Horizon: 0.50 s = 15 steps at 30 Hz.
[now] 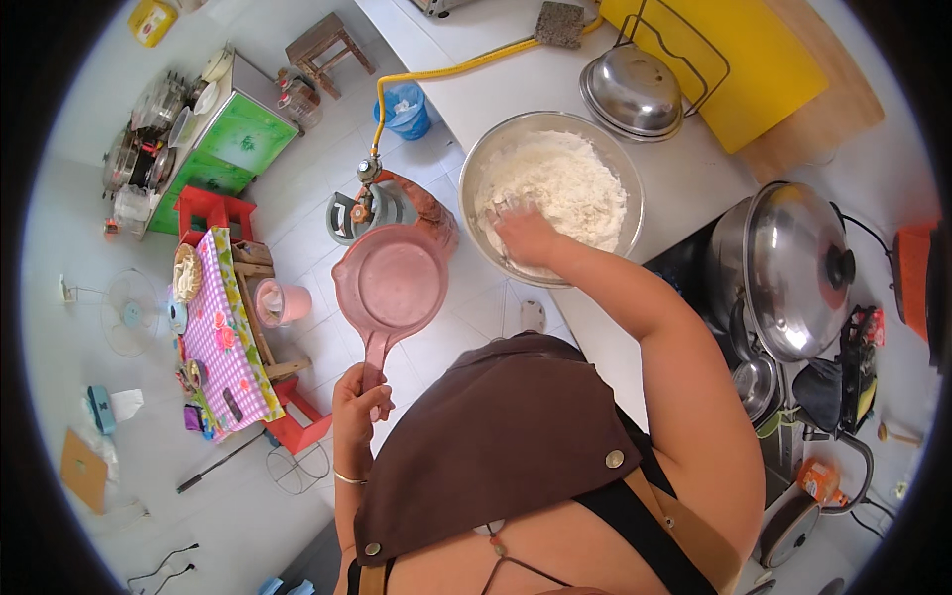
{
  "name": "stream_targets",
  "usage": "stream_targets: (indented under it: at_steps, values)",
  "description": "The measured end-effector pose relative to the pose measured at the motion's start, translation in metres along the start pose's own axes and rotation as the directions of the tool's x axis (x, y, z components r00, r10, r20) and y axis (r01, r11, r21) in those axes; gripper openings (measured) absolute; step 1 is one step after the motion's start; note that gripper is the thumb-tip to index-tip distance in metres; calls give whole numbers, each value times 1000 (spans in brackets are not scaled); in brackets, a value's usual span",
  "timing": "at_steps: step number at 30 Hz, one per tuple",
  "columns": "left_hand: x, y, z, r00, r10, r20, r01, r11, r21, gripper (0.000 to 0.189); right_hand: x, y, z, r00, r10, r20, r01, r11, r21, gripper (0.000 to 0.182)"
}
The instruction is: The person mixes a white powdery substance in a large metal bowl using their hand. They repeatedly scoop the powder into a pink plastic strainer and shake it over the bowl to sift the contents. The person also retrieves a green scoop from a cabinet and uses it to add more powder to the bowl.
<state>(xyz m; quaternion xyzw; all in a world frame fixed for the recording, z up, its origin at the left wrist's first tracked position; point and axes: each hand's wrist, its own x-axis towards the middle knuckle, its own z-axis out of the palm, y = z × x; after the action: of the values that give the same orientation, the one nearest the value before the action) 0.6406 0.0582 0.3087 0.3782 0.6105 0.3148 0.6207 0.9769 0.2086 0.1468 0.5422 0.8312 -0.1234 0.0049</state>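
My left hand [362,394] is closed around the handle of a pink plastic ladle [398,275], a wide scoop with a pouring lip, held level beside the counter. Its bowl looks to hold a little clear liquid or a wet sheen; I cannot tell which. My right hand [524,227] reaches into a large stainless steel bowl [634,223] on the white counter. Its fingers are spread and partly sunk in crumbly white flour [576,186] at the bowl's near left side, and flour coats the fingertips. Whether they grip any of it is hidden.
Beyond the bowl sit a lidded steel dish [636,89] and a yellow board [744,67]. A big lidded pot [796,271] stands on the cooktop at the right. Below the counter's left edge is a gas cylinder [387,204] with a yellow hose [461,65] running over the counter.
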Motion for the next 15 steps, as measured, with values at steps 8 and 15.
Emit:
stream_targets:
  at_steps: [8, 15]
  values:
    - [55, 43, 25, 997, -43, 69, 37, 996, 86, 12, 8, 60, -3, 936, 281, -214, -300, 952, -62, 34]
    - [100, 79, 22, 973, -19, 229, -54, 951, 306, 12, -31, 33, -20, 981, 104, -161, -91, 992, 91, 19]
